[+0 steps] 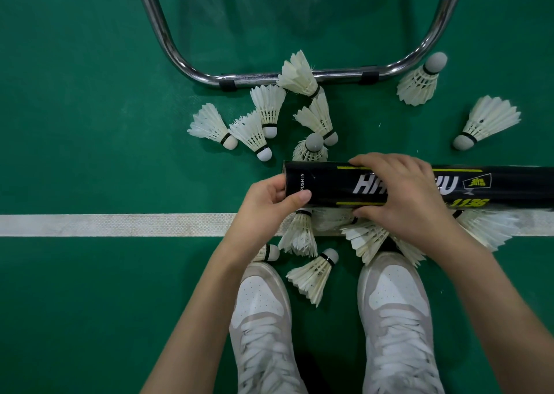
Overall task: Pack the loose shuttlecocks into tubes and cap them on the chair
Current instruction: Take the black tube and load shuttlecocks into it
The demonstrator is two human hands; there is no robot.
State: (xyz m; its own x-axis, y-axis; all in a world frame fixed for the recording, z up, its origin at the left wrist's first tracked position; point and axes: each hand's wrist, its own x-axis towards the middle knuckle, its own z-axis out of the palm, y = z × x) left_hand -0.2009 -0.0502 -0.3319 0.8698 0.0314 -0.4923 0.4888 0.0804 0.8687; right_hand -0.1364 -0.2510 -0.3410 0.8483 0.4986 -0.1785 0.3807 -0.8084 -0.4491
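A black shuttlecock tube with yellow stripes and white lettering lies level in front of me, held above the floor. My right hand wraps around its middle. My left hand grips its left end, thumb pressed on the end marked "PUSH IN". Whether that end is capped I cannot tell. Several white feather shuttlecocks lie loose on the green floor: a cluster beyond the tube, two at the far right, and more under the tube near my shoes.
The chrome tube base of a chair curves across the floor just beyond the shuttlecocks. A white court line runs left to right under my hands. My two white sneakers stand at the bottom of the view.
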